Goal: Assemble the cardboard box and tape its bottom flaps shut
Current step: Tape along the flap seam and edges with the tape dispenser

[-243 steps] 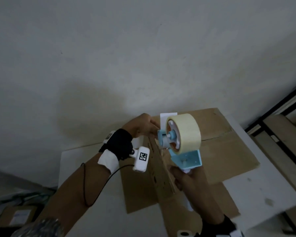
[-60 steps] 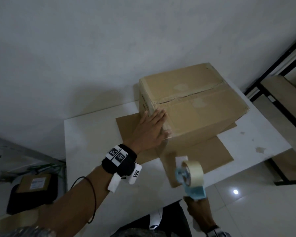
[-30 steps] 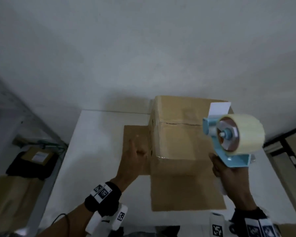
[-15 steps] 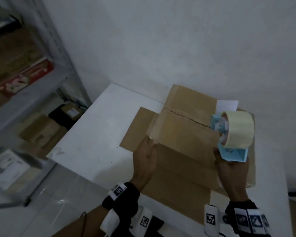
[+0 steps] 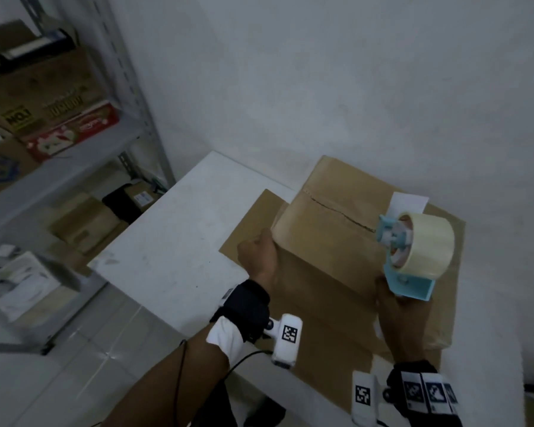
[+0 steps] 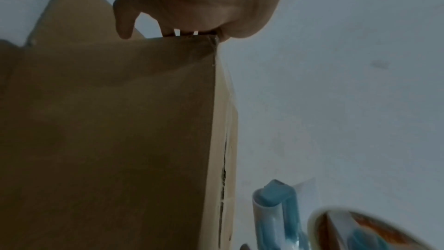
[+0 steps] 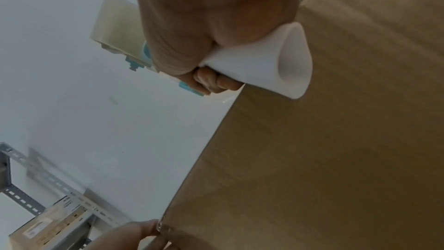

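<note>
The brown cardboard box (image 5: 327, 241) stands on the white table with its folded flaps up and an open seam (image 5: 336, 211) running across them. My left hand (image 5: 258, 254) grips the box's near left corner, fingers curled over the edge (image 6: 192, 33). My right hand (image 5: 398, 315) holds the tape dispenser (image 5: 413, 251) by its white handle (image 7: 264, 60). The blue frame and pale tape roll hover over the right part of the box top, beside the seam's right end. Whether the tape touches the cardboard is hidden.
The box's lower flaps (image 5: 250, 223) lie spread flat on the white table (image 5: 173, 241). A grey metal shelf (image 5: 74, 155) with cartons stands to the left, with more boxes on the floor under it. A white wall runs close behind the box.
My left hand has slid from lying flat on the box's near side to gripping its left corner. The dispenser has stayed over the right of the box top.
</note>
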